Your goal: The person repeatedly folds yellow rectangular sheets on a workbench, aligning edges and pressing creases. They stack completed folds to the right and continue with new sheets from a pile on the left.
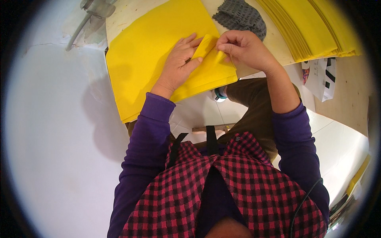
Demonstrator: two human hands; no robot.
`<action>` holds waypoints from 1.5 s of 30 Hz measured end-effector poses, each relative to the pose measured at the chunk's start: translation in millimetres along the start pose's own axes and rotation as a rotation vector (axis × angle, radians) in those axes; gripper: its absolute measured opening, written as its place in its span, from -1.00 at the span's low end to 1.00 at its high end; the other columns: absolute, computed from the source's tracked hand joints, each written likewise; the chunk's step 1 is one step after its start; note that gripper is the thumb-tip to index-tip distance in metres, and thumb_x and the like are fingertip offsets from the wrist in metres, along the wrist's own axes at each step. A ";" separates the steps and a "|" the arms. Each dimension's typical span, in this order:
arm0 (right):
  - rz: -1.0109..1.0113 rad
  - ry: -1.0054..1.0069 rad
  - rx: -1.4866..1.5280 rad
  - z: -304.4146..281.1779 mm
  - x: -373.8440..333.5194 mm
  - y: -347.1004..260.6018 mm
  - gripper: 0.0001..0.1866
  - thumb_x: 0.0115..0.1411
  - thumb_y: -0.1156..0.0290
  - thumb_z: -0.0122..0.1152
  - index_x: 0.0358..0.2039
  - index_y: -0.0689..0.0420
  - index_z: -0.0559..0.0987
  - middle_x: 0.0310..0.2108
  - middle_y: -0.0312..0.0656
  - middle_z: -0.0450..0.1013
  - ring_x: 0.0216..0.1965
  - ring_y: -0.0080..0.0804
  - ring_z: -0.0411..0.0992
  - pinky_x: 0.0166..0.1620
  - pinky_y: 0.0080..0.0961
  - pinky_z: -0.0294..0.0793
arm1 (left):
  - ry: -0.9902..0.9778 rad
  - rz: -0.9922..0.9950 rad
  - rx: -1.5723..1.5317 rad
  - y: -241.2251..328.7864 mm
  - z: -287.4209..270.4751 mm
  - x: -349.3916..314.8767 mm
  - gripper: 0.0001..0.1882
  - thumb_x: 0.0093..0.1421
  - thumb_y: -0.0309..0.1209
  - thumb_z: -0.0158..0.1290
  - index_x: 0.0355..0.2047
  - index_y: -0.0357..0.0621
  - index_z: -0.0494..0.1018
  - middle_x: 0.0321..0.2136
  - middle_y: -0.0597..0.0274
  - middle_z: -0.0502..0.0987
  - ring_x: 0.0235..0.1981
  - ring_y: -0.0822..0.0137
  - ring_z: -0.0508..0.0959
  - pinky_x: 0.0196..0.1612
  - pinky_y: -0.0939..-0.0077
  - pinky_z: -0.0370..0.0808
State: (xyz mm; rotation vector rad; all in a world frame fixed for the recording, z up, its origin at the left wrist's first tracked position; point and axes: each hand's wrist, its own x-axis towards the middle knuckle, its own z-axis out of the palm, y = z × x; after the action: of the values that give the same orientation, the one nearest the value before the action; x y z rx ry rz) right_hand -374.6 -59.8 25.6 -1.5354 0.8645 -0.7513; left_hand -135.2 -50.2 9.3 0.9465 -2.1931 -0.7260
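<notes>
Large yellow sheets [151,43], which look like soft fabric, lie stacked on the table in front of me. My left hand [177,63] rests on the top sheet, with a raised, folded flap [205,45] between its thumb and fingers. Just to the right, my right hand [247,49] is closed in a pinch on the yellow material near the stack's right edge. Its thumb and forefinger press together there, and what lies right between the tips is partly hidden.
A crumpled dark grey knitted cloth [240,18] lies beyond my right hand. More yellow folded sheets [305,29] are piled at the far right. A white printed bag [323,77] hangs below the table edge. A clear container with a tube [97,8] stands far left, by the white wall.
</notes>
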 end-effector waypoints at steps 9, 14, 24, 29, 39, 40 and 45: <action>-0.112 -0.087 0.249 -4.2 -0.2 11.1 -0.85 0.19 0.61 0.10 -0.22 0.28 0.54 -0.29 -0.24 0.52 -0.24 -0.54 0.50 -0.10 -0.62 0.53 | 0.001 -0.008 -0.016 -2.0 -0.1 -0.3 -0.66 0.13 -0.36 0.02 -0.10 -0.26 0.49 0.00 0.03 0.48 0.20 -0.03 0.29 0.29 0.11 0.08; -0.056 -0.006 0.128 -2.8 1.7 10.5 -0.91 0.14 0.61 0.19 -0.31 0.28 0.56 -0.39 -0.27 0.52 -0.34 -0.59 0.49 -0.18 -0.66 0.52 | 0.004 -0.008 -0.002 -3.2 0.3 -0.7 -0.66 0.12 -0.36 0.02 -0.11 -0.26 0.48 0.00 0.02 0.48 0.20 -0.03 0.29 0.29 0.09 0.07; -0.048 0.036 0.089 1.1 1.6 7.0 -0.87 0.19 0.44 0.23 -0.38 0.26 0.55 -0.50 -0.36 0.47 -0.45 -0.67 0.43 -0.31 -0.70 0.47 | 0.014 -0.022 -0.010 -0.7 0.4 -0.3 -0.69 0.11 -0.37 0.02 -0.17 -0.29 0.49 0.00 0.00 0.48 0.20 -0.04 0.30 0.29 0.07 0.07; -0.107 0.019 0.046 0.3 2.1 9.7 -0.90 0.18 0.48 0.23 -0.38 0.25 0.55 -0.50 -0.37 0.46 -0.43 -0.69 0.40 -0.31 -0.71 0.43 | 0.009 -0.039 -0.042 -1.0 -0.3 -0.2 -0.67 0.12 -0.36 0.02 -0.14 -0.27 0.49 0.01 0.00 0.47 0.21 -0.03 0.28 0.29 0.08 0.06; -0.068 0.020 0.102 0.1 -1.3 1.5 -0.94 0.17 0.51 0.21 -0.36 0.23 0.55 -0.50 -0.40 0.45 -0.45 -0.72 0.37 -0.36 -0.74 0.39 | 0.008 -0.043 -0.092 -3.9 0.6 -0.9 -0.67 0.14 -0.34 0.01 -0.13 -0.27 0.50 0.03 0.02 0.47 0.22 -0.03 0.28 0.30 0.09 0.05; -0.073 0.029 0.095 1.0 -1.2 0.4 -0.93 0.18 0.51 0.21 -0.36 0.23 0.55 -0.50 -0.40 0.45 -0.45 -0.72 0.37 -0.36 -0.74 0.38 | 0.003 -0.035 -0.098 -4.4 -0.1 -0.7 -0.67 0.15 -0.34 0.02 -0.14 -0.27 0.50 0.03 0.02 0.47 0.22 -0.04 0.28 0.30 0.10 0.05; -0.116 0.106 0.132 10.7 3.0 1.7 -0.92 0.18 0.50 0.20 -0.33 0.23 0.55 -0.49 -0.40 0.44 -0.47 -0.73 0.36 -0.38 -0.76 0.38 | -0.007 -0.015 -0.117 -2.6 -3.0 -1.3 -0.64 0.18 -0.30 0.03 -0.11 -0.32 0.49 0.07 -0.01 0.44 0.23 -0.03 0.25 0.30 0.15 0.05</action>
State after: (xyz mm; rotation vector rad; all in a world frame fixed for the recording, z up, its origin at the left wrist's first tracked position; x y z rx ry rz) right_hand -364.2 -56.9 22.5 -1.4476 0.7916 -0.9627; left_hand -131.2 -51.4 9.0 0.9031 -2.1260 -0.8563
